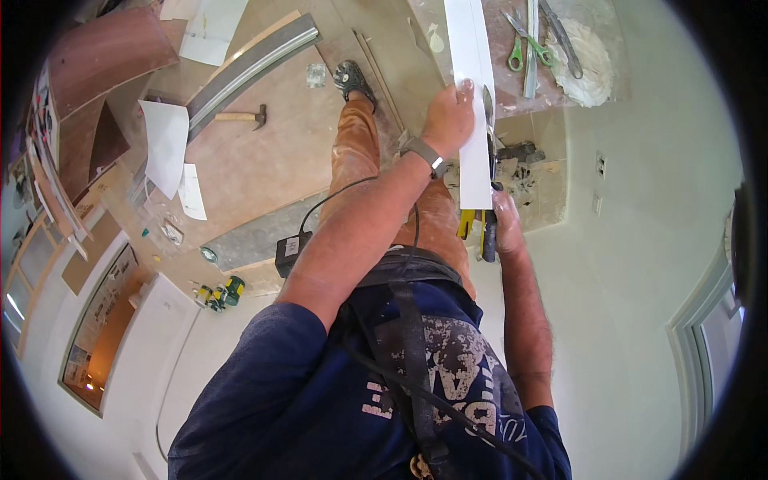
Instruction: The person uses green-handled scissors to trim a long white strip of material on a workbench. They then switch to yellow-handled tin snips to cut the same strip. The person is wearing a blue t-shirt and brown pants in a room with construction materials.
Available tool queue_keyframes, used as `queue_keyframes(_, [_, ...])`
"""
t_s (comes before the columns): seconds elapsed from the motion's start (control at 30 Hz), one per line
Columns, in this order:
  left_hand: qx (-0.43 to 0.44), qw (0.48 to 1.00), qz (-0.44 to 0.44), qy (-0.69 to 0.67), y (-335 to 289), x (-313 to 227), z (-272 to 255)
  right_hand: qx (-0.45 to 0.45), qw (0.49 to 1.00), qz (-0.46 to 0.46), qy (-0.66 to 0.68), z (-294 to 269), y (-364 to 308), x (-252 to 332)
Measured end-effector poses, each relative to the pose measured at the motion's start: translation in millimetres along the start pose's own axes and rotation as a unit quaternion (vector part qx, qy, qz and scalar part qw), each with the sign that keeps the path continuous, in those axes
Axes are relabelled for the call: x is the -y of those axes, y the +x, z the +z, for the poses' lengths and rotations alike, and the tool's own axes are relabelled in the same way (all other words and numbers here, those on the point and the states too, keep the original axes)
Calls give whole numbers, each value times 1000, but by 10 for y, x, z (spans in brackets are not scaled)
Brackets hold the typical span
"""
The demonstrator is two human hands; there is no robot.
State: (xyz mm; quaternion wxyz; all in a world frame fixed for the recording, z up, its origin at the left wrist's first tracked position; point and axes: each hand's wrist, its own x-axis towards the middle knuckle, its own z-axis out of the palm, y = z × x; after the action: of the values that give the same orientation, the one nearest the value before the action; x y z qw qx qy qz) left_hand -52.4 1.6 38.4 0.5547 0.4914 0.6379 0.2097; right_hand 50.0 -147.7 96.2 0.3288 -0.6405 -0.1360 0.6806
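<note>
A long white strip (pixel 475 172), with a faint line along it, runs away from my lap toward the far edge. My left hand (pixel 450 120) grips its left edge, thumb on top and the other fingers mostly hidden. Along the strip's right edge lies a dark-bladed cutting tool (pixel 489 108), apparently shears with black and yellow handles. At the near end my right hand (pixel 506 222) is closed round its black handle (pixel 489 240). The strip covers part of the tool, so I cannot tell how far the blades are apart.
Green-handled scissors (pixel 516 58), a metal strip (pixel 531 48), a long grey tool (pixel 562 38) and a white plaster-like heap (pixel 590 68) lie far right. A hammer (pixel 244 117), a curved metal-edged piece (pixel 256 64) and white sheets (pixel 166 148) lie left. A wall (pixel 632 168) stands right.
</note>
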Motion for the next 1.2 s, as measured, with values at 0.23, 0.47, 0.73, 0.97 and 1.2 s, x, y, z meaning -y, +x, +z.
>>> queue_keyframes(0.23, [-1,1000,-5,5,-17,-29,-41,-46,998,17,-32,53,-15,-1])
queue_keyframes(0.47, [3,1000,3,15,-7,-9,-30,1,1000,3,-19,198,-65,237])
queue_keyframes(0.73, [4,1000,-9,-12,1,6,-30,-18,1000,-2,-5,237,-61,238])
queue_keyframes(0.97, [11,999,-5,30,15,6,-62,12,999,-16,-42,101,11,49])
queue_keyframes(1.2, [16,1000,1,21,-23,-80,-77,6,1000,2,-30,89,30,148])
